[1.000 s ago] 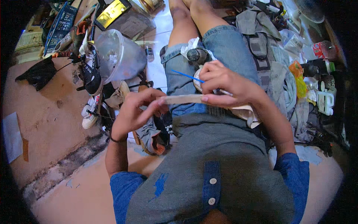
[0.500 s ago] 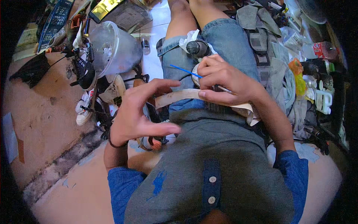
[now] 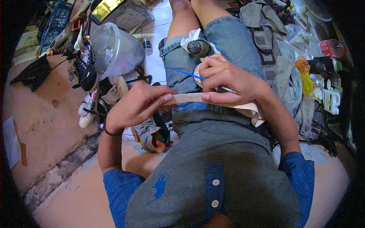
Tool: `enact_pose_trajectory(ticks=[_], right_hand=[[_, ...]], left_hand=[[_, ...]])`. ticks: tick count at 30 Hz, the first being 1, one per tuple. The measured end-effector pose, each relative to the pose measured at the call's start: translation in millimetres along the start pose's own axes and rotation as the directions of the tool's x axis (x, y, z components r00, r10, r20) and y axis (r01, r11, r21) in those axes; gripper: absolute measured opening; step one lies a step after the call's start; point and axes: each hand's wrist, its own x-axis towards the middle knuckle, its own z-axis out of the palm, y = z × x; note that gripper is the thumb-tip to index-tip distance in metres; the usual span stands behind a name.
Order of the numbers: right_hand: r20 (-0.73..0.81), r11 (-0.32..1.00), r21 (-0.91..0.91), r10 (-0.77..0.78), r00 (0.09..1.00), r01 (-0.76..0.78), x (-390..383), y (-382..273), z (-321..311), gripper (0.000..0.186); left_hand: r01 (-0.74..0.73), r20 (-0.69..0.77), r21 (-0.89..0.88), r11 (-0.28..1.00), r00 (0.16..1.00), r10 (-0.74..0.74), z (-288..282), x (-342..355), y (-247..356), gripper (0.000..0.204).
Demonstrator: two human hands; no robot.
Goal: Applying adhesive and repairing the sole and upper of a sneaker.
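A long pale cream strip (image 3: 189, 98) is stretched between both hands above my lap. My left hand (image 3: 142, 102) pinches its left end between thumb and fingers. With thumb and fingers, my right hand (image 3: 232, 81) grips the strip further along; the loose end curls down below the wrist. The same hand also holds a thin blue-handled paintbrush (image 3: 187, 73), its blue end pointing left. Partly hidden behind the right hand is a round whitish object (image 3: 197, 73). A black cylindrical object (image 3: 200, 48) with white crumpled material around it rests between my thighs.
On the left stand a translucent plastic tub (image 3: 125, 49), several shoes (image 3: 87, 66) and a black cloth-like item (image 3: 33, 72). Grey fabric pieces (image 3: 287, 72) lie on the right, beside a white jug (image 3: 330, 102) and a yellow-orange plastic bag (image 3: 305, 74). A small jar (image 3: 147, 47) stands beyond the tub.
My left hand, spread wide around the strip's left end half a second ago, has closed and now pinches it. The right hand keeps its hold, with the brush slightly shifted.
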Motion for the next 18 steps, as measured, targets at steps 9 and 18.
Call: enact_pose_trajectory(ticks=[9,18], right_hand=[[-0.025,1.0,0.011,-0.003,1.0,0.003,0.3,2.1,2.8,0.025],[-0.037,0.995,0.098,0.01,0.999,-0.006,0.6,0.6,-2.4,0.025]], left_hand=[[0.082,-0.054,-0.377,0.923,0.993,-0.11,13.2,6.7,-45.9,0.032],[-0.104,-0.578,-0.284,0.953,0.812,-0.083,-2.7,-25.7,-60.9,0.038]])
